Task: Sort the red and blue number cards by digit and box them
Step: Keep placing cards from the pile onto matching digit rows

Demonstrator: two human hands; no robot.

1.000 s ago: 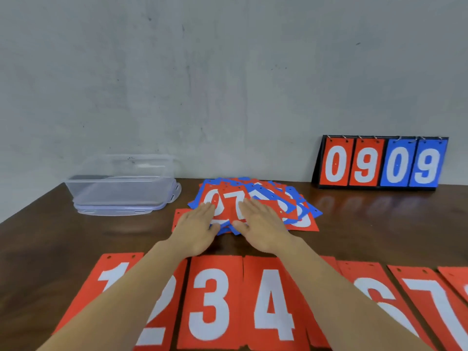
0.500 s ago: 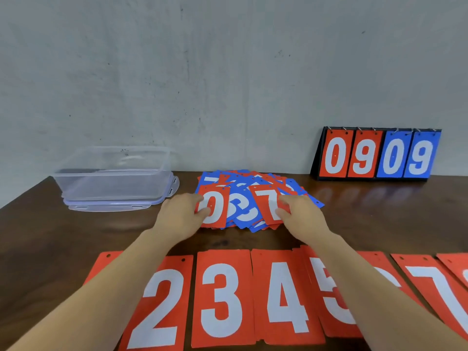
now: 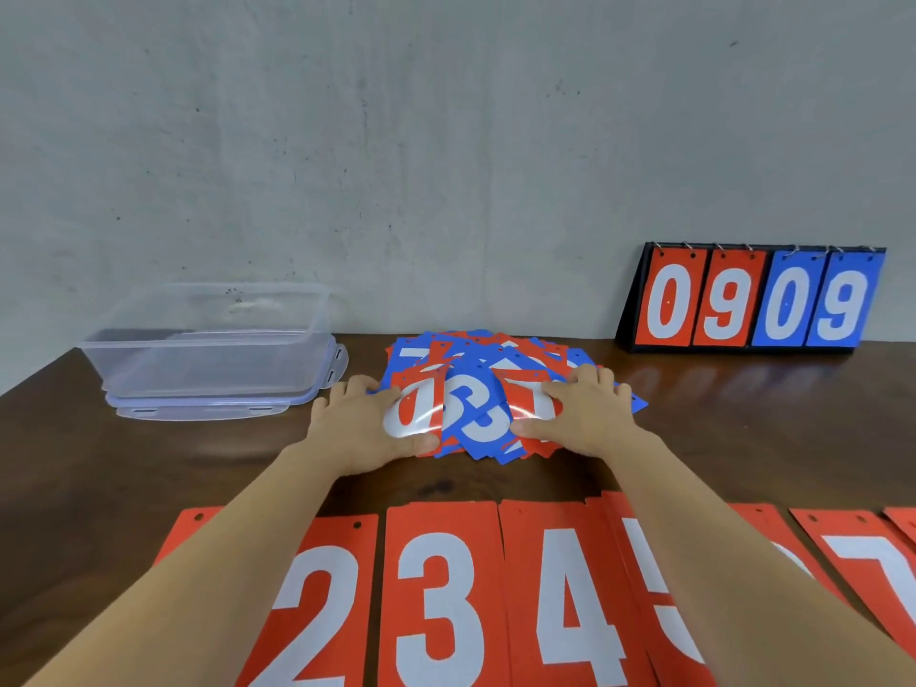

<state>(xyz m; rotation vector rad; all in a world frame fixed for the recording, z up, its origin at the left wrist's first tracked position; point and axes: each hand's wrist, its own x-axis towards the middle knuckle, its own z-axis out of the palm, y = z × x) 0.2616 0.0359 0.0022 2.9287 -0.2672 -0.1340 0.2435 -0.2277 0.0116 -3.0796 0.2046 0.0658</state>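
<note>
A loose pile of red and blue number cards (image 3: 483, 409) lies in the middle of the dark wooden table (image 3: 148, 468). My left hand (image 3: 359, 426) grips a red 0 card (image 3: 416, 414) at the pile's left edge and bends it upward. On the pile's right side, my right hand (image 3: 582, 416) grips a red 7 card (image 3: 530, 414), which is bent up too. A row of red cards (image 3: 436, 597) showing 2, 3, 4, 5, 7 lies along the near edge, partly hidden by my forearms.
A clear plastic box (image 3: 208, 339) sits on its lid (image 3: 198, 409) at the back left. A flip scoreboard (image 3: 753, 300) reading 0 9 0 9 stands against the wall at the back right.
My hands moved from pressing flat on top of the pile to its left and right sides. They took hold of the 0 and 7 cards and now bend them up.
</note>
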